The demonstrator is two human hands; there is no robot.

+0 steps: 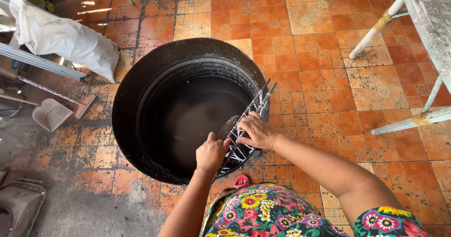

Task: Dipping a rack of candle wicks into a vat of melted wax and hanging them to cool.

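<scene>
Floor: orange patterned tiles (329, 77) run under everything we see, worn grey toward the side left of the black basin.
Our dress: flowered fabric (263, 213) fills the bottom of the view, nearest to us, just short of the basin's near rim.
Left hand: our left hand (212, 152) is curled closed on the near end of the wire rack, over the basin's near rim.
Right hand: our right hand (256, 130) lies just beyond the left one, fingers bent down onto the rack's middle; it is the farther of the two along the rack.
Wire rack: the wire rack (251, 110) rests across the right rim of the basin, strung with white threads; its long axis runs from our hands up and away to the right, its two rod ends sticking out past the rim.
Basin: the black basin (155, 72) is wide and round, with dark liquid inside, open to the left of the rack.
Edges and room: bare tiles lie right of the basin as far as the white table legs (376, 28); left of the basin are a white sack (66, 37) and a pale scoop (50, 115), both apart from the rim.
</scene>
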